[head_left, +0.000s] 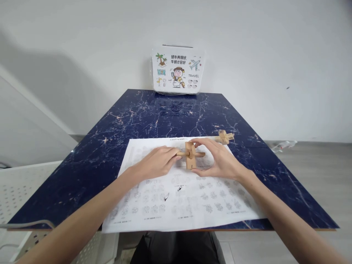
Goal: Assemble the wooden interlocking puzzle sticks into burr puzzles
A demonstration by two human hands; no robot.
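A small wooden puzzle piece assembly [190, 155], an upright block crossed by a thin stick, stands on a white printed sheet [181, 198]. My left hand [156, 161] pinches the left end of the stick, fingers closed on it. My right hand [220, 158] curls around the block from the right and above, fingers touching it. A second wooden cross-shaped piece [225, 137] lies on the sheet's far right corner, untouched.
The sheet lies on a dark blue marbled table [90, 161]. A white box with cartoon travel pictures [178, 70] stands at the table's far edge against the wall. A white perforated surface [19, 187] sits to the left, grey floor to the right.
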